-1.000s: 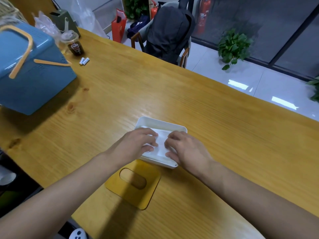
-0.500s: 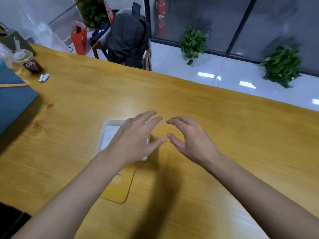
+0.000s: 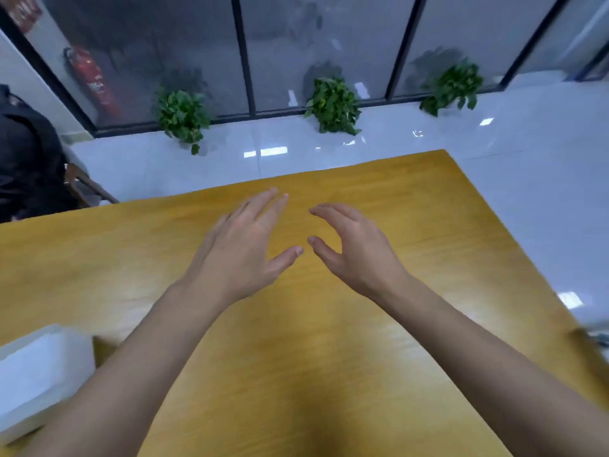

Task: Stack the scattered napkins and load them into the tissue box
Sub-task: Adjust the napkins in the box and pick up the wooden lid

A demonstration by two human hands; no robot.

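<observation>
Tissue box (image 3: 43, 374): white and smeared, at the near left of the desk (image 3: 329, 374), cut by the picture's edge. It lies just beside the left arm (image 3: 138, 367). Whether napkins sit in it cannot be told.
Box risk: an arm drawn back carelessly could knock the box along the desk, and light paper inside would likely spill.
Blurred object (image 3: 590, 338): at the desk's right edge, too smeared to name. If it is a napkin, a hasty reach could push it over that edge.
Left hand (image 3: 240, 252): over the middle of the desk, fingers straight and loosely spread, holding nothing.
Right hand (image 3: 356, 255): just beside the left, fingers gently curved, thumb held apart, holding nothing. The two thumbs are near each other but apart.
Hands risk: no napkin shows under or between them, and both are well apart from the box. Reaching on toward the far right corner probably wastes the move.
View risk: the picture is smeared, so a thin napkin could easily be missed.
</observation>
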